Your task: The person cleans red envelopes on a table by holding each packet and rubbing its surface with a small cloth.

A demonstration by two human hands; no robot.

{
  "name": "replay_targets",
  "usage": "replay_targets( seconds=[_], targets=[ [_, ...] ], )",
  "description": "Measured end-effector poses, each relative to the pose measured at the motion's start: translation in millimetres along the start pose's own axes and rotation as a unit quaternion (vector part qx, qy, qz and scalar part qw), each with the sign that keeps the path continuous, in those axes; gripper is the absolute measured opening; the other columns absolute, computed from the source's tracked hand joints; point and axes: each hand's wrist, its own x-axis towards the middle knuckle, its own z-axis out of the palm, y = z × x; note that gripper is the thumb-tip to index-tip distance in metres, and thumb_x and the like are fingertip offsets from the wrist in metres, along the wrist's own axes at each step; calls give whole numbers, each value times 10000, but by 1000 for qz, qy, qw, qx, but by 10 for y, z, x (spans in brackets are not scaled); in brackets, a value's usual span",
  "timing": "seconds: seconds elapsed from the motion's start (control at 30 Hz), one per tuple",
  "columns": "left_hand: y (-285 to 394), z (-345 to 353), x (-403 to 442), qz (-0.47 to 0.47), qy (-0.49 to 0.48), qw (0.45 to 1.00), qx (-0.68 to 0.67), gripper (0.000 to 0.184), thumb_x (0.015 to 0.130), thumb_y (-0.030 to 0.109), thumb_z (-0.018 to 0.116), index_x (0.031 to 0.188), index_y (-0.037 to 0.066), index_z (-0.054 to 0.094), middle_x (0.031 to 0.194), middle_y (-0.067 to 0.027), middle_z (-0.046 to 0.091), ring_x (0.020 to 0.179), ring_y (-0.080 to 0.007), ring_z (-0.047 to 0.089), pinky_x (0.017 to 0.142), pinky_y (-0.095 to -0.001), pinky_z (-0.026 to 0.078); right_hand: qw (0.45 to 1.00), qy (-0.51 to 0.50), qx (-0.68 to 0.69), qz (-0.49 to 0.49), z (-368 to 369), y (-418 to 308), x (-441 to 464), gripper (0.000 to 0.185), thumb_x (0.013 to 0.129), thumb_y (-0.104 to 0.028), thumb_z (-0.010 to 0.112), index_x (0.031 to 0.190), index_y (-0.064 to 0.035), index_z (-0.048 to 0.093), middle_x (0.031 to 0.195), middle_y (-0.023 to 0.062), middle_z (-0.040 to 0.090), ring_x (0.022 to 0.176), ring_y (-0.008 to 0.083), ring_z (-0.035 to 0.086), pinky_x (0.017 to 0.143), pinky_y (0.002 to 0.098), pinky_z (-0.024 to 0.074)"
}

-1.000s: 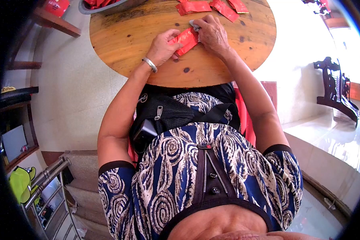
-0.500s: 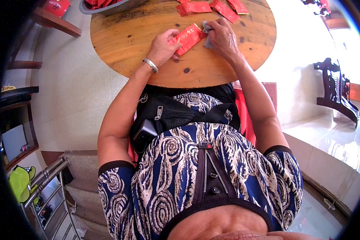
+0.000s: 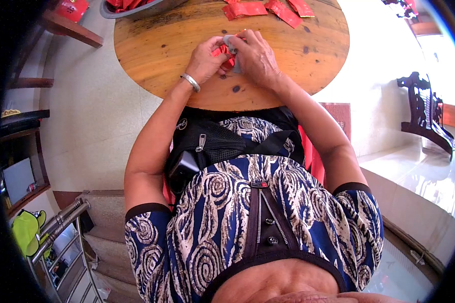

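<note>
My left hand (image 3: 205, 61), with a silver bangle at its wrist, pinches the left end of a red packet (image 3: 228, 64) above the wooden table (image 3: 187, 30). A grey cloth (image 3: 230, 41) is gripped in my right hand (image 3: 257, 56), which lies over the right part of the packet. The two hands are close together, and most of the packet is hidden under the fingers and cloth. Beyond them, several flat red packets (image 3: 283, 13) lie near the table's far edge.
A metal basin (image 3: 136, 12) of red packets stands at the table's far left. Wooden chair parts (image 3: 71, 29) are at the upper left, and a dark carved chair (image 3: 420, 113) is at the right. A metal railing (image 3: 60, 222) stands at the lower left.
My right hand has moved left with the grey cloth, from the packet's right end onto the packet, which it now largely covers. My left hand has stayed in place.
</note>
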Motion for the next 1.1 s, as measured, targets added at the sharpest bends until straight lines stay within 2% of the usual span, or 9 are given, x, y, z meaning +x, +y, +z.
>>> replay_targets(
  seconds=[0.1,0.17,0.4,0.47,0.7,0.77,0.9,1.03,1.1],
  targets=[
    [-44,-1,17,6,8,1000,15,349,886,49,613,1224,13,531,906,-61,667,652,-117,640,505,-232,547,999,32,-17,32,50,83,-1,263,783,-92,602,1036,-146,651,950,97,574,911,313,565,764,421,509],
    [-82,-9,40,-8,11,1000,8,406,854,26,611,1239,-42,503,1023,-120,656,667,-159,663,500,-251,569,999,37,-15,31,99,171,-11,261,781,-97,608,1032,-146,654,950,97,575,911,312,566,756,421,512],
    [-106,-11,52,-4,10,1000,-9,418,851,27,631,1238,-54,495,1062,-129,654,673,-156,665,498,-249,569,996,20,-44,70,32,250,-10,283,796,-114,598,1067,-153,669,973,106,587,941,314,568,798,420,505],
    [-52,-3,20,-15,13,1000,4,399,874,49,639,1244,-16,506,1031,-85,667,653,-105,636,499,-226,546,996,18,-40,78,47,391,-47,286,799,-121,598,1073,-158,672,985,107,588,952,314,566,811,419,502],
    [-67,-9,30,-14,10,1000,-3,404,849,27,638,1223,-50,507,1062,-132,662,656,-138,660,490,-247,563,992,-2,-75,104,-24,405,-39,295,804,-114,585,1078,-168,679,1017,86,583,985,305,558,820,413,498],
    [-67,-6,25,-12,14,1000,-1,401,869,50,646,1238,-23,508,1044,-82,661,641,-95,625,496,-224,545,989,1,-86,117,24,535,-57,296,800,-110,589,1076,-167,680,1012,87,582,986,306,559,819,413,499],
    [-77,-12,22,-4,16,1000,6,403,867,51,648,1238,-20,509,1038,-81,662,644,-95,625,499,-226,548,987,29,-44,151,-23,608,-55,308,783,-97,605,1076,-161,678,1005,97,583,985,316,563,824,412,500],
    [-83,-16,35,-12,9,1000,5,396,865,43,644,1238,-2,518,1032,-78,662,654,-98,627,505,-230,554,993,45,6,108,-71,427,16,307,771,-83,608,1063,-149,676,1007,102,585,978,322,565,830,413,498],
    [-70,-12,28,-16,9,1000,4,389,865,40,639,1235,5,523,1027,-79,663,657,-100,629,507,-232,555,997,14,63,40,-81,250,56,305,777,-74,598,1064,-153,667,1015,100,587,967,325,565,834,418,496]
  ],
)
